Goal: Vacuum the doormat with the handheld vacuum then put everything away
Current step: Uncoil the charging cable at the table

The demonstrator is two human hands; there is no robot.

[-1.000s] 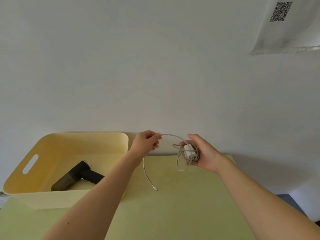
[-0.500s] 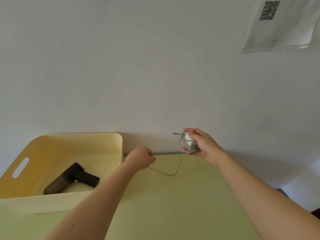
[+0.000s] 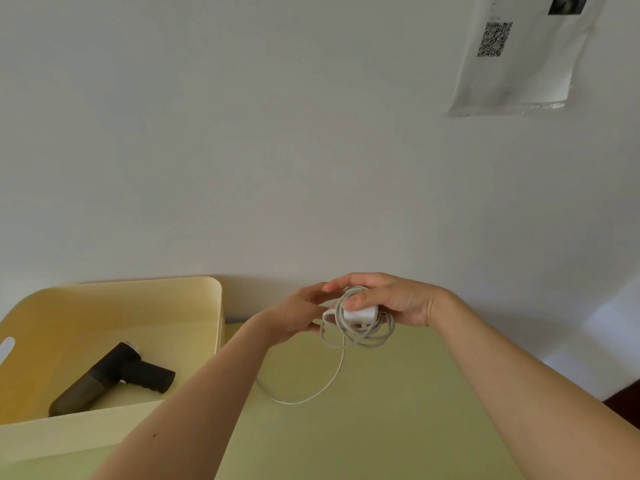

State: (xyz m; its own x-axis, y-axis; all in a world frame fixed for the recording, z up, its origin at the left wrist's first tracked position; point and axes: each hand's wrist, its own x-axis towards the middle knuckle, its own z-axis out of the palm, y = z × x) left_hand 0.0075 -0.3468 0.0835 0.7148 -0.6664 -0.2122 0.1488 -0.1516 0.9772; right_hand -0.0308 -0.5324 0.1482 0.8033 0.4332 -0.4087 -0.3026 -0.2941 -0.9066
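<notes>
- I log both arms as bare, from the frame edge to the fingertips: left forearm (image 3: 194,393), right forearm (image 3: 519,368).
- Left hand (image 3: 294,317) and right hand (image 3: 394,299): bare skin only.
- One small dark spot (image 3: 154,435) on the left forearm.

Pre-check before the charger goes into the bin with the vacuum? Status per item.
1. Right hand grips the charger: ok, fingers curl round it and the coils.
2. Cable fully wound: not ok, a loose loop hangs below the bundle, over the table.
3. Left hand holds the free end: cannot tell, the cable runs behind the forearm.
4. Handheld vacuum in the bin: ok, it lies on the bin floor.
5. Room in the bin: ok, bare floor shows beside the vacuum.
</notes>
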